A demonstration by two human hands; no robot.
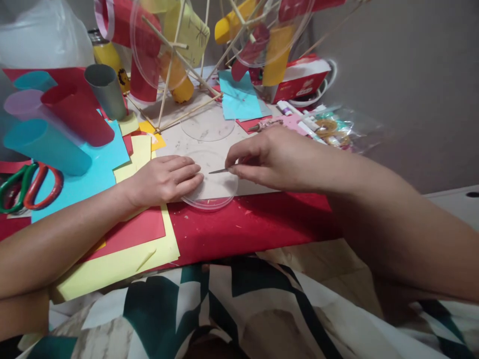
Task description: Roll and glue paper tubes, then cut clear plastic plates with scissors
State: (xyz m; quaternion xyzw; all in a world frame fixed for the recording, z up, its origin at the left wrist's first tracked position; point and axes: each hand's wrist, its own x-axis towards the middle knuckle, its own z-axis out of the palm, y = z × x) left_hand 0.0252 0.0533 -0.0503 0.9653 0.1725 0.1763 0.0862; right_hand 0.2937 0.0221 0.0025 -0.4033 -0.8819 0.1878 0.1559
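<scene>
My left hand (164, 178) lies flat, fingers together, on the left edge of a clear plastic disc (215, 187) and presses it onto the table. My right hand (267, 157) is closed in a pinch on a thin pointed metal tool (219, 171). Its tip points left over the disc, close to my left fingertips. The disc rests partly on red paper (247, 224) at the table's front edge.
Yellow, red and blue paper sheets (123, 259) lie at the left, with paper tubes (45, 142) and scissors (28, 187). A stick frame with clear discs and coloured shapes (179, 55) stands behind. A second clear disc (207, 124), glue sticks and a plastic bag (333, 127) lie at the back right.
</scene>
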